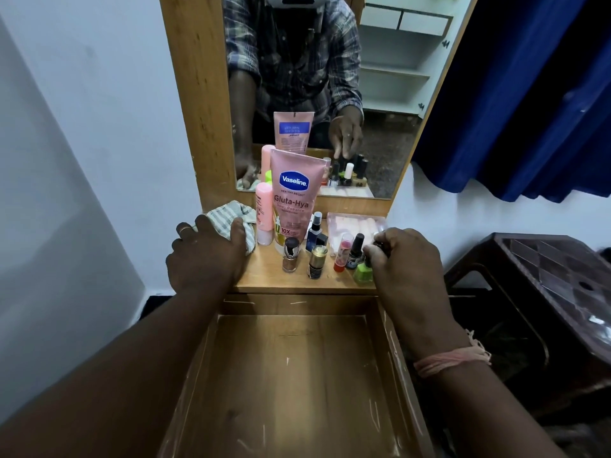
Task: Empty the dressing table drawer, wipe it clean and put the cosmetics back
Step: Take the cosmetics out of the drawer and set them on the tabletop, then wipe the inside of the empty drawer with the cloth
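Wooden tabletop (264, 276) of cosmetics, blue curtain (515, 110) beside.

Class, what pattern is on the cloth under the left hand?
Pale stripes on the cloth, seen in the head view.

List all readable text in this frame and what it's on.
"Vaseline" on the blue badge of the pink lotion tube
"HEALTHY BRIGHT" under the badge, barely legible
"Gluta-Hya" below that
"Dewy Radiance" next line, faint
"10X" near the tube's bottom
Tube's reflection in the mirror: blue label reversed, unreadable
Slim pink bottle: print too small to read
Nail polish bottles, including the green one: labels too small or blurred
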A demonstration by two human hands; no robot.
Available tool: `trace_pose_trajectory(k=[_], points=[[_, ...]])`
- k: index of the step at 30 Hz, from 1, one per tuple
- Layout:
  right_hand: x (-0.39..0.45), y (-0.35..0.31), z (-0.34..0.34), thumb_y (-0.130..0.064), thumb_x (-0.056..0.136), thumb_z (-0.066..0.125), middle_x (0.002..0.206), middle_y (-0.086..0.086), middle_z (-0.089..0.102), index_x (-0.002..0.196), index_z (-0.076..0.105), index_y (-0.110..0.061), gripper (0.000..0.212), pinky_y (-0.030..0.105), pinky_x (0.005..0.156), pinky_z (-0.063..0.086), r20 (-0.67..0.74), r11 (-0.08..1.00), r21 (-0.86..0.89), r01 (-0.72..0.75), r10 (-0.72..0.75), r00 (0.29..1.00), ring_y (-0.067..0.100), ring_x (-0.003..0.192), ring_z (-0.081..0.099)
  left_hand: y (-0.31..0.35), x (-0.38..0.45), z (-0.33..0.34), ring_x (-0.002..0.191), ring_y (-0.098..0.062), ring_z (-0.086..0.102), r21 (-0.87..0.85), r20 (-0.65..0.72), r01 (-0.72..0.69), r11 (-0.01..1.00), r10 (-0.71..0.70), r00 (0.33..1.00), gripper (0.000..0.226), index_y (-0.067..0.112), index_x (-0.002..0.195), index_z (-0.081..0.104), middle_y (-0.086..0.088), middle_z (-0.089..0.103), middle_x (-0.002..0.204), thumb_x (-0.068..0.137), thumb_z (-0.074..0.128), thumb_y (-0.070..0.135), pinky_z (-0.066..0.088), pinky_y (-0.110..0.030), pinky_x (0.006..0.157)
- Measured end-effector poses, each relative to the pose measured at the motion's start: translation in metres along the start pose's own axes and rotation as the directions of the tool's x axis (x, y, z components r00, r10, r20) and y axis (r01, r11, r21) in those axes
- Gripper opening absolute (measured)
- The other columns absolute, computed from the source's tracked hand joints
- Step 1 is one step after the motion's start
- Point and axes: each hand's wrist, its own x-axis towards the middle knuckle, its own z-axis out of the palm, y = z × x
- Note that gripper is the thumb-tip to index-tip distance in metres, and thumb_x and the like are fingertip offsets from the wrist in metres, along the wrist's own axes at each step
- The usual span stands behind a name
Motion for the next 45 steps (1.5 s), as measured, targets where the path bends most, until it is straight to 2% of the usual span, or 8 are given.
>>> trace_pose_trajectory(k=[17, 22, 28, 35, 38, 40, 43, 45], points=[[-0.063, -0.002, -0.014, -0.024, 0.092, 0.072, 0.089, -0.007, 0.061, 0.094, 0.068, -0.019, 0.007, 0.023, 0.075, 0.048, -0.038, 0.989, 0.140, 0.038, -0.033, 0.999, 0.006, 0.082, 0.056, 0.001, 0.000, -0.004, 0.125, -0.037, 0.055, 0.015, 0.025, -0.016, 1.000, 0.016, 1.000, 0.096, 0.020, 0.141, 0.042, -0.017, 0.051, 0.141, 0.081, 0.028, 0.093, 0.054, -0.049, 0.090], [-0.112, -0.011, -0.021, -0.026, 0.087, 0.076, 0.078, -0.016, 0.063, 0.081, 0.069, -0.026, 0.010, 0.011, 0.069, 0.044, 0.061, 0.968, 0.245, -0.053, 0.039, 0.997, -0.002, 0.075, 0.059, 0.001, -0.002, -0.008, 0.120, -0.037, 0.058, 0.079, 0.028, -0.045, 0.996, 0.043, 0.999, 0.071, 0.018, 0.136, 0.047, -0.017, 0.056, 0.136, 0.094, 0.034, 0.074, 0.051, -0.050, 0.093], [-0.141, -0.015, -0.043, -0.028, 0.086, 0.077, 0.069, -0.017, 0.067, 0.073, 0.068, -0.032, 0.016, 0.028, 0.069, 0.055, 0.079, 0.913, 0.385, -0.134, 0.111, 0.991, 0.000, 0.066, 0.066, -0.002, 0.010, -0.035, 0.119, -0.039, 0.057, -0.163, 0.104, 0.188, 0.969, -0.173, 0.979, 0.053, 0.013, 0.133, 0.054, -0.017, 0.060, 0.130, 0.105, 0.034, 0.053, 0.043, -0.050, 0.097], [-0.165, -0.031, -0.062, -0.027, 0.088, 0.077, 0.067, -0.008, 0.070, 0.073, 0.071, -0.028, 0.016, 0.039, 0.064, 0.059, 0.221, 0.776, 0.583, -0.242, 0.136, 0.966, 0.009, 0.060, 0.069, -0.035, -0.086, -0.102, 0.097, -0.022, 0.068, -0.775, 0.059, 0.142, 0.616, -0.153, 0.986, 0.049, 0.020, 0.114, 0.063, -0.002, 0.071, 0.106, 0.103, 0.037, 0.060, 0.055, -0.041, 0.084], [-0.177, -0.047, -0.059, -0.033, 0.085, 0.079, 0.087, -0.017, 0.073, 0.094, 0.071, -0.034, 0.011, 0.038, 0.071, 0.062, 0.295, 0.704, 0.658, -0.267, 0.085, 0.952, 0.003, 0.079, 0.070, -0.041, -0.152, -0.130, 0.079, -0.007, 0.072, -0.811, 0.169, 0.177, 0.557, -0.066, 0.983, 0.037, 0.019, 0.105, 0.070, 0.002, 0.075, 0.091, 0.105, 0.048, 0.049, 0.057, -0.030, 0.069], [-0.184, -0.060, -0.056, -0.039, 0.085, 0.079, 0.113, -0.030, 0.064, 0.123, 0.060, -0.045, 0.043, 0.026, 0.083, 0.059, 0.419, 0.653, 0.686, -0.321, 0.007, 0.908, -0.008, 0.097, 0.066, -0.036, -0.193, -0.142, 0.066, -0.004, 0.071, -0.776, 0.370, 0.280, 0.565, 0.049, 0.928, 0.030, 0.018, 0.099, 0.073, 0.001, 0.076, 0.082, 0.105, 0.052, 0.039, 0.051, -0.022, 0.058], [-0.193, -0.067, -0.051, -0.035, 0.089, 0.075, 0.135, -0.030, 0.052, 0.146, 0.044, -0.044, 0.066, 0.006, 0.093, 0.044, 0.494, 0.644, 0.691, -0.329, -0.088, 0.865, -0.022, 0.111, 0.052, -0.032, -0.234, -0.153, 0.082, -0.016, 0.077, -0.680, 0.617, 0.396, 0.618, 0.189, 0.764, 0.037, 0.023, 0.103, 0.078, 0.001, 0.080, 0.091, 0.105, 0.050, 0.046, 0.057, -0.032, 0.079], [-0.195, -0.064, -0.049, -0.028, 0.090, 0.075, 0.138, -0.027, 0.050, 0.145, 0.049, -0.036, 0.061, -0.001, 0.091, 0.039, 0.529, 0.645, 0.686, -0.336, -0.125, 0.839, -0.028, 0.111, 0.045, -0.037, -0.242, -0.160, 0.082, -0.013, 0.076, -0.623, 0.631, 0.330, 0.709, 0.207, 0.748, 0.047, 0.025, 0.097, 0.079, 0.005, 0.079, 0.086, 0.104, 0.044, 0.056, 0.055, -0.031, 0.083]])
